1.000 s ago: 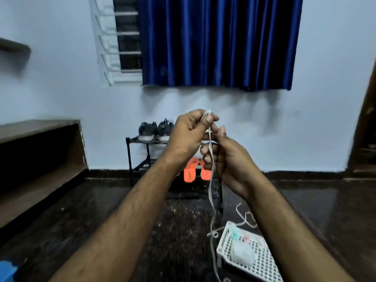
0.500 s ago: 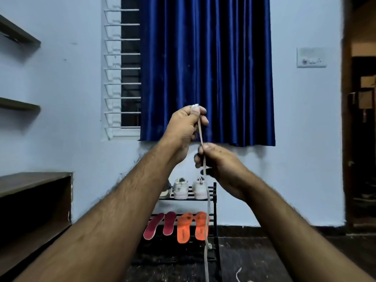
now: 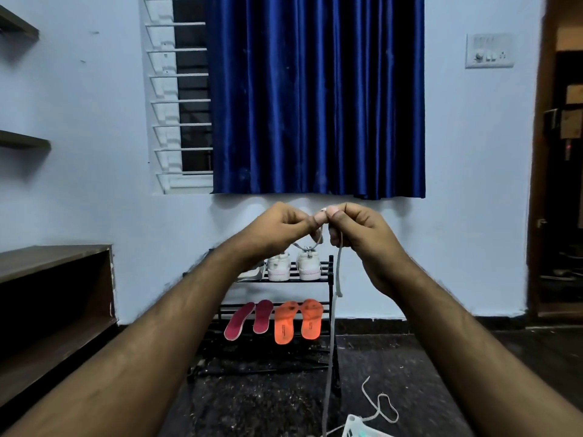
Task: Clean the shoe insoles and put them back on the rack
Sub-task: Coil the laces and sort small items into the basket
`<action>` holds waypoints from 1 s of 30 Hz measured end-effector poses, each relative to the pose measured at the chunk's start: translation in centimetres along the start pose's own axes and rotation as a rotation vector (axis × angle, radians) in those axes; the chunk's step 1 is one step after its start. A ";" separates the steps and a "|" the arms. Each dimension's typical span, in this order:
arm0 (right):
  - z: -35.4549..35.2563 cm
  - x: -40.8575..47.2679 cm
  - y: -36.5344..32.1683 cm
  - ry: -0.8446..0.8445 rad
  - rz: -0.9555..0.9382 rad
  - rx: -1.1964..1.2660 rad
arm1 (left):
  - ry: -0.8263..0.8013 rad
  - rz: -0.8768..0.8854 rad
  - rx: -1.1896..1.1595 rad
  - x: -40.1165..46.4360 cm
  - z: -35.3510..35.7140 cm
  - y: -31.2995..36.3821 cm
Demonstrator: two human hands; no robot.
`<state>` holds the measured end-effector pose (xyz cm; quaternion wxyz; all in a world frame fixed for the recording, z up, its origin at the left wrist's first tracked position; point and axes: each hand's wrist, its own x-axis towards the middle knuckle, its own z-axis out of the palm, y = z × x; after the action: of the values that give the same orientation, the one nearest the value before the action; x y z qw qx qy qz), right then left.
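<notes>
The left hand [image 3: 280,227] and the right hand [image 3: 359,227] both pinch a white shoelace [image 3: 332,316] that hangs down. Far behind them, four insoles [image 3: 274,320] lean on the black rack [image 3: 330,280].

I see a deep blue curtain [image 3: 315,96] against a pale blue wall [image 3: 94,200]. On the black rack [image 3: 330,279], two orange insoles [image 3: 298,320] hang at its right edge beside two dark pink insoles [image 3: 250,318]; white shoes [image 3: 293,266] sit on its top shelf. The shoelace [image 3: 332,326] I hold is grey-white.
</notes>
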<state>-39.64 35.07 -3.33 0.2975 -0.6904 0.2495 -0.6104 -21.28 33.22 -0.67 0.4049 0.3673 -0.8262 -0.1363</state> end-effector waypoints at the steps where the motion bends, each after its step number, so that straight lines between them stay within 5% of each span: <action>1: -0.1 -0.1 0.0 -0.005 -0.007 -0.006 | 0.006 0.006 -0.117 -0.2 0.1 -0.3; 6: -0.4 -0.9 1.2 0.003 0.021 -0.026 | 0.285 0.027 -0.430 -0.6 -0.2 -0.5; 12: 0.2 -1.2 1.6 0.003 -0.011 -0.037 | -0.001 -0.045 -0.247 -1.6 1.5 0.5; 20: 0.2 -1.6 2.1 0.014 0.132 0.112 | 0.266 0.032 -0.347 -1.1 0.9 -1.0; 24: -0.3 -2.1 3.6 0.014 0.313 0.312 | 0.580 -0.075 -0.654 -0.1 -0.5 -1.1; 27: -0.1 -2.5 4.7 0.002 0.342 0.308 | 0.651 -0.198 -1.021 0.4 -1.0 -1.1; 30: 0.3 -2.6 5.1 0.028 0.294 0.255 | 0.641 -0.196 -1.133 0.4 -0.8 -1.3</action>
<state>-39.64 33.36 -8.86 0.4650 -0.5947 0.2722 -0.5967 -20.20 32.12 -0.59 0.7474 0.1932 -0.4279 -0.4700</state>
